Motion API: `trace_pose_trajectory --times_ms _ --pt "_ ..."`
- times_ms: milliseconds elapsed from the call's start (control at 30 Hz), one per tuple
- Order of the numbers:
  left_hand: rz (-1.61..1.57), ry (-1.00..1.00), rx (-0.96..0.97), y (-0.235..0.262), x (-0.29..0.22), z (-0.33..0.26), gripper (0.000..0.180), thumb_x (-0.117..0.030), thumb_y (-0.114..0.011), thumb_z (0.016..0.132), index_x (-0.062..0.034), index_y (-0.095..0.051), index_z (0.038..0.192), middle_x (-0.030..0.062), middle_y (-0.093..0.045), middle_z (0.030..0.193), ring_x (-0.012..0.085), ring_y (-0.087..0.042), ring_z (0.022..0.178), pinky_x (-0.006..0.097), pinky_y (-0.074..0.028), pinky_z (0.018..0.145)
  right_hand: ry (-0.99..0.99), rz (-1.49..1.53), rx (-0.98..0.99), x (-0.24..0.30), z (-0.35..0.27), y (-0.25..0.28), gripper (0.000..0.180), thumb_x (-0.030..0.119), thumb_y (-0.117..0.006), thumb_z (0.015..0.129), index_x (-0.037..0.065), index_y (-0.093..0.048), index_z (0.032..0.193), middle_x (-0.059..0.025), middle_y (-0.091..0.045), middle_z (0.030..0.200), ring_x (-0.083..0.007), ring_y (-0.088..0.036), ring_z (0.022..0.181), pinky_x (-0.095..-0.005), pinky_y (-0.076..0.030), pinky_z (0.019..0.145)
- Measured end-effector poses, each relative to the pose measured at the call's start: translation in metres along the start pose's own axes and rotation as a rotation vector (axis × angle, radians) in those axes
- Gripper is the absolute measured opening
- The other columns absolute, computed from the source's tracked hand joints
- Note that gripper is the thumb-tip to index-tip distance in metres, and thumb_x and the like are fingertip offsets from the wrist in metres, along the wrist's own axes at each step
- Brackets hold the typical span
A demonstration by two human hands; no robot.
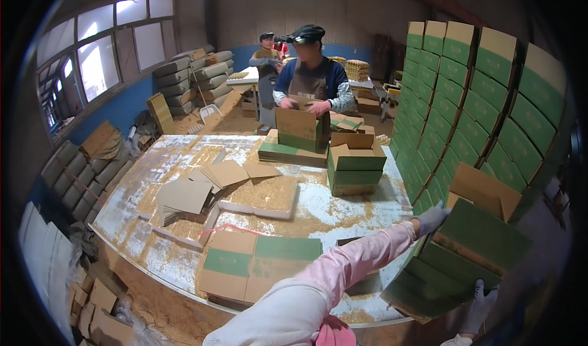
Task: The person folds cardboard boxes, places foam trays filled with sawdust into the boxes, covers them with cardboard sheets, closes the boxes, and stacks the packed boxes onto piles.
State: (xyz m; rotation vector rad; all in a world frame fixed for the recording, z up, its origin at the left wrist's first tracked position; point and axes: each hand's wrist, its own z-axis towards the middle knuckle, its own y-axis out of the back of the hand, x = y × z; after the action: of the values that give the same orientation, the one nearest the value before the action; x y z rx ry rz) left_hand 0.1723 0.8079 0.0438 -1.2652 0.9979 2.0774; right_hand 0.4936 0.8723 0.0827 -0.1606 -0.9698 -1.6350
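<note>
At the lower right, a green and brown cardboard box point(456, 272) is tilted beside the table's right corner, brown flaps standing open at its upper end. My left hand point(432, 218), in a pale glove and pink sleeve, reaches across and grips its upper left edge. Low on its right side, my right hand point(482, 303), also gloved, holds the box with fingers against the green face. Part of the right palm is hard to make out. A stack of flattened green and brown cartons point(263, 263) lies near my left forearm.
Across the white table point(318, 199), a co-worker point(312, 89) handles an upright carton point(300, 128). An open carton point(357, 168) stands at the table's right side. Cardboard sheets point(184, 196) lie over sawdust-like grain in shallow trays point(260, 210). Tall stacked green cartons point(478, 101) wall the right.
</note>
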Motion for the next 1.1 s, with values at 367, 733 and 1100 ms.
trace_pose_trajectory --times_ms 367,733,1100 --pt "-0.69 0.38 0.351 0.082 -0.037 -0.136 0.075 -0.064 -0.037 0.091 -0.0106 -0.033 0.144 0.0067 -0.042 0.14 0.0184 -0.042 0.121 0.034 -0.035 0.1 0.376 -1.028 0.096 -0.031 -0.016 -0.009 0.04 0.012 -0.051 0.093 -0.008 -0.047 0.127 -0.0319 -0.047 0.122 -0.0441 -0.041 0.121 -0.047 -0.032 0.106" --pt "-0.448 0.55 0.121 0.319 -0.088 -0.619 0.065 -0.016 -0.074 0.075 -0.0013 -0.048 0.132 0.009 -0.054 0.128 0.0184 -0.053 0.112 0.031 -0.039 0.1 -0.655 1.486 1.545 0.248 -0.217 -0.095 0.049 0.034 -0.065 0.085 0.002 -0.055 0.121 -0.0181 -0.054 0.127 -0.0328 -0.056 0.106 -0.0445 -0.044 0.093" --pt "-0.154 -0.056 -0.701 0.434 -0.184 -0.78 0.021 -0.014 -0.07 0.063 0.0013 -0.064 0.075 0.0113 -0.059 0.07 0.023 -0.051 0.063 0.035 -0.039 0.057 1.464 1.582 1.596 0.445 -0.127 -0.158 0.032 0.02 -0.055 0.093 -0.003 -0.06 0.114 -0.0215 -0.064 0.1 -0.0261 -0.063 0.085 -0.037 -0.051 0.076"
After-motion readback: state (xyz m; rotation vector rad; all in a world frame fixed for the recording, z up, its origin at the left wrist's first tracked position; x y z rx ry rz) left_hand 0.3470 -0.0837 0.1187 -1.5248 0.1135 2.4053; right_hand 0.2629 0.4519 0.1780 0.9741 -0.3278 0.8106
